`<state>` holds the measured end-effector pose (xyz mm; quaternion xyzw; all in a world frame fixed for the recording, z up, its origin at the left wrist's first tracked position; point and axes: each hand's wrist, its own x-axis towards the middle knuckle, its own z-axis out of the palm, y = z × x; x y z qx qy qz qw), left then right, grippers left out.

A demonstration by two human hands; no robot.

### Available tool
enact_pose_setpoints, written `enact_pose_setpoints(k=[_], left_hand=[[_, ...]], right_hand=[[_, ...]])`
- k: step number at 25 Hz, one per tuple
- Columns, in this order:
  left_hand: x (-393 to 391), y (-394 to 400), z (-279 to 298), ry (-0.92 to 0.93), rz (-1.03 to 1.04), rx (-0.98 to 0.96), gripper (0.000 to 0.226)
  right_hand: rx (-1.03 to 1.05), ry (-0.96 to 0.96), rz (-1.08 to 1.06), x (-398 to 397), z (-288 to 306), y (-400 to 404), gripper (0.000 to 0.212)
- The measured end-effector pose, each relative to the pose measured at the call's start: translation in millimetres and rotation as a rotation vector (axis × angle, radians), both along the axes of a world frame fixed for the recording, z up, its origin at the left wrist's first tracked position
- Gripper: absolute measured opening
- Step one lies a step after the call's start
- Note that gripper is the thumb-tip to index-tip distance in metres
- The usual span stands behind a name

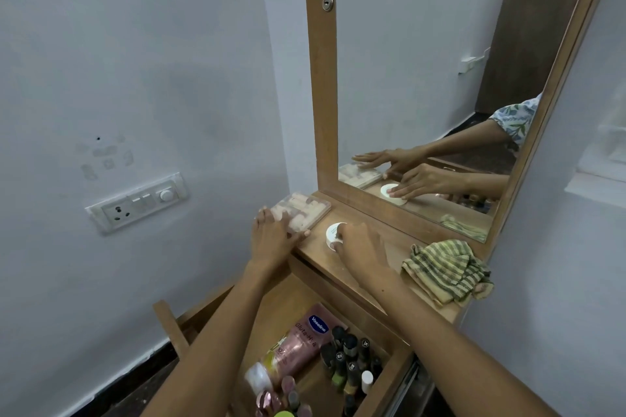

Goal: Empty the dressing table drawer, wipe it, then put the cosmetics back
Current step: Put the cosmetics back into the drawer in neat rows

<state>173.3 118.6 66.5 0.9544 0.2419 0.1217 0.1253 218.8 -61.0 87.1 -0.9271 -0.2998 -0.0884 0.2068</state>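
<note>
While the left hand [274, 236] rests flat-fingered on the clear box [302, 211] at the tabletop's [389, 257] far left, the right hand [359, 244] grasps the white jar [333, 232].

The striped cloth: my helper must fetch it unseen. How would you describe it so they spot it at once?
Find the wooden dressing table top under the tall mirror. At its right end lies a crumpled green-and-cream striped cloth, the only fabric there, apart from the white round jar.
</note>
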Motion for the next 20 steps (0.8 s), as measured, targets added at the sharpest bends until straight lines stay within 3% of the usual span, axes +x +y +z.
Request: enact_pose_setpoints(k=[9, 20], left_hand=[[5.8, 6.4, 14.1, -0.131, 0.016, -0.247, 0.068], [-61.5, -12.5, 22.7, -0.261, -0.045, -0.269, 0.078]], right_hand=[[0.117, 0.056, -0.019, -1.8, -9.7, -0.5, 0.020], [0.060, 0.142, 0.054, -15.3, 5.6, -16.2, 0.046]])
